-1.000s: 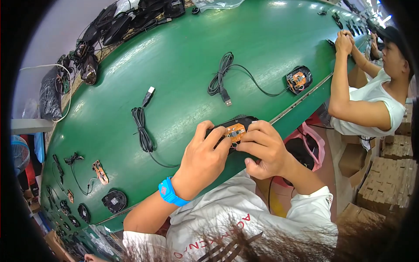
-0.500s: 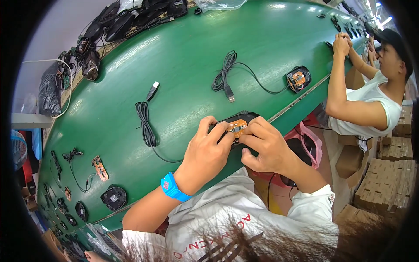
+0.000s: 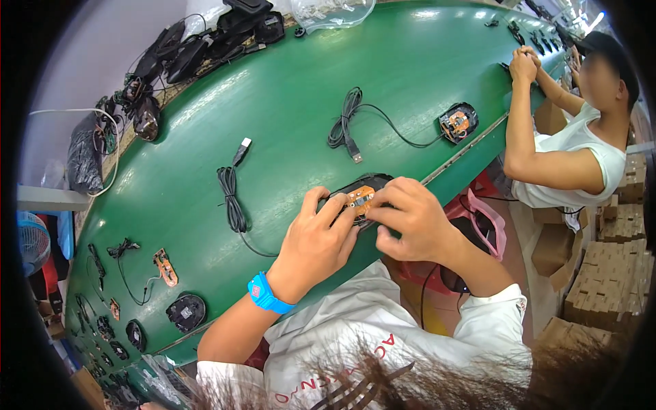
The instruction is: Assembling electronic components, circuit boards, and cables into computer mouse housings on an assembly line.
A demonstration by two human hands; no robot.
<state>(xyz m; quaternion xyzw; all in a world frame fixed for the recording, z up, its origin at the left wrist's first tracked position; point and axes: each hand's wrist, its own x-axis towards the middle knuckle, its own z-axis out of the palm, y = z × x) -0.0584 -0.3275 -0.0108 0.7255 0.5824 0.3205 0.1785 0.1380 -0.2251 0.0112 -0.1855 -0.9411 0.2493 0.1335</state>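
An opened computer mouse point(image 3: 372, 183) rests at the near edge of the green work surface, its black base holding an orange circuit board point(image 3: 361, 200). My left hand point(image 3: 316, 236) is closed around the mouse's left side, fingers bent over the board. From the other side my right hand point(image 3: 413, 220) is closed, thumb and fingertips pressed at the board's right end. What exactly lies under these fingertips is hidden. A black cable point(image 3: 232, 198), tied in a bundle with its plug above, runs toward the mouse under my left hand.
Another opened mouse point(image 3: 458, 123) with a bundled cable point(image 3: 347, 123) lies at the right. At the left are a loose circuit board point(image 3: 165, 267) and a black mouse base point(image 3: 186, 312). A co-worker point(image 3: 567, 150) stands to the right; cardboard boxes point(image 3: 605, 280) are stacked behind.
Both hands and the mouse shift slightly left in the picture while the view itself moves a little. My fingers stay on the circuit board with small changes of grip.
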